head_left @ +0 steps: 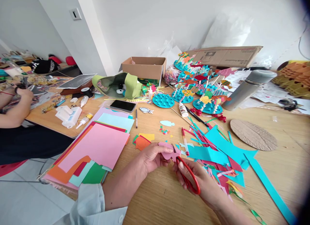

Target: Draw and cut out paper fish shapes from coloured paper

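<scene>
Between the thumb and fingers of my left hand (152, 157) is a small piece of pink paper (167, 150). My right hand (193, 178) grips red-handled scissors (195, 183), whose blades meet the right side of that paper. Just behind my left hand lie orange, red and yellow paper pieces (142, 141). A pale blue fish cutout (167, 123) rests farther back, near a small group of coloured paper dots (164, 130). Beside the blades is a red pen (185, 141).
Coloured sheets (104, 144) are stacked at left; turquoise and red scraps (218, 150) spread at right. Behind are a phone (123, 105), a green hat (133, 86), fish decorations on blue discs (205, 105), a metal bottle (249, 89) and a cardboard oval (253, 133). Another person's arm (14, 105) shows at far left.
</scene>
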Demonstrator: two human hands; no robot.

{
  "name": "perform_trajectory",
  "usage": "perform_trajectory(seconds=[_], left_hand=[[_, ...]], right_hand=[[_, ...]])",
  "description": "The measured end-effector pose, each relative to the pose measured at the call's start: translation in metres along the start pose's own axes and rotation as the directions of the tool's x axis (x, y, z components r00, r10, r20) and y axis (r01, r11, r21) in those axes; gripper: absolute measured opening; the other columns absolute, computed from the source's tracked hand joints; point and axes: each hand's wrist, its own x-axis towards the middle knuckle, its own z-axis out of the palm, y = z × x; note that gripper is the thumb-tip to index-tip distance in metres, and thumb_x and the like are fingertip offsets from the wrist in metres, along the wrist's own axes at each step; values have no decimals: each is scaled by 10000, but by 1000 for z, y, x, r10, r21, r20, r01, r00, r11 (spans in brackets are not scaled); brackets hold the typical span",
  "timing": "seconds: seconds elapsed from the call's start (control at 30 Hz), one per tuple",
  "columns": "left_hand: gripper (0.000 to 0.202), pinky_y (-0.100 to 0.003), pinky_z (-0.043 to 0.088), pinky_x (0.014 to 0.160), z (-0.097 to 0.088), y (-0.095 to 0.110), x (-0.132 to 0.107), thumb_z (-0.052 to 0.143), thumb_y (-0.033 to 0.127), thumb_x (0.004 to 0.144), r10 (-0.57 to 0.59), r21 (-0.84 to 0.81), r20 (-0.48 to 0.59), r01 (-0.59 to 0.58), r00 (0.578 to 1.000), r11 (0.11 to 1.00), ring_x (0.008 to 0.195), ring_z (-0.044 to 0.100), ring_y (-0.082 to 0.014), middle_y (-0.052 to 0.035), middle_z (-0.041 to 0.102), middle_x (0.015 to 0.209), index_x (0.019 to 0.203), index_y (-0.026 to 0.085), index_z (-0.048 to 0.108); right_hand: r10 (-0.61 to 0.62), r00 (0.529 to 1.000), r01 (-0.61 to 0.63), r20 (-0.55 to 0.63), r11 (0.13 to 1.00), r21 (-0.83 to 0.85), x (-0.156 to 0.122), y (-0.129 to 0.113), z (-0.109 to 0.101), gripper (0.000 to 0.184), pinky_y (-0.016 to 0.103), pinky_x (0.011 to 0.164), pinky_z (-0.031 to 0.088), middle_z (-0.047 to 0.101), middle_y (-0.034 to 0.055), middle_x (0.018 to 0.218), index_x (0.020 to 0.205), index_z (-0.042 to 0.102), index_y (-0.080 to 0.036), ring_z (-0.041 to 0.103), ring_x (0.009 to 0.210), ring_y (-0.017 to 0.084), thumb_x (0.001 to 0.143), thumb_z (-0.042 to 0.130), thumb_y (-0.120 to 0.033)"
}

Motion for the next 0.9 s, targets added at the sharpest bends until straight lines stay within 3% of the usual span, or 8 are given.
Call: perform_trajectory(seconds=[0.17, 0.33, 0.47, 0.67, 0.9], left_hand=[[240, -193, 346, 433, 0, -1, 3, 734, 265, 558, 70, 12, -12, -70, 997, 998, 498, 503, -86, -12, 587, 584, 723, 103, 670], [251, -198, 361, 391, -2, -3, 5, 726, 281, 553, 71, 31, -59, -69, 996, 997, 479, 540, -106, -39, 637, 629, 721, 108, 658], [271, -194, 364, 393, -1, -3, 3, 729, 290, 571, 97, 45, -31, -96, 995, 994, 474, 523, -94, -49, 656, 669, 761, 107, 665], [236, -207, 358, 402, 0, -4, 3, 721, 291, 585, 135, 85, -49, -130, 990, 988, 472, 486, -97, -26, 604, 570, 714, 102, 661], [222, -211, 350, 403, 1, -3, 1, 694, 285, 599, 137, 117, -40, -132, 990, 984, 481, 474, -92, -37, 629, 619, 733, 108, 683]], right_hand=[[1, 1000, -1, -1, 1000, -28, 1, 0, 1, 550, 203, 407, 258, 521, -38, 510, 750, 508, -186, 429, 423, 86, 750, 528, -736], [-6, 1000, 6, 2, 998, -57, 0, 0, 3, 594, 208, 418, 263, 502, -38, 520, 677, 488, -193, 415, 425, 81, 751, 461, -781], [-5, 1000, 5, -1, 998, -55, 0, 0, 3, 575, 213, 419, 262, 498, -41, 516, 701, 505, -196, 415, 429, 86, 756, 476, -767], [-5, 1000, 5, 2, 998, -61, 0, 0, 3, 600, 201, 403, 253, 484, -45, 509, 689, 495, -191, 404, 430, 77, 746, 461, -787], [12, 1000, -12, 0, 1000, -27, 0, 2, 4, 589, 188, 380, 291, 533, -28, 552, 796, 526, -185, 446, 453, 91, 753, 479, -771]])
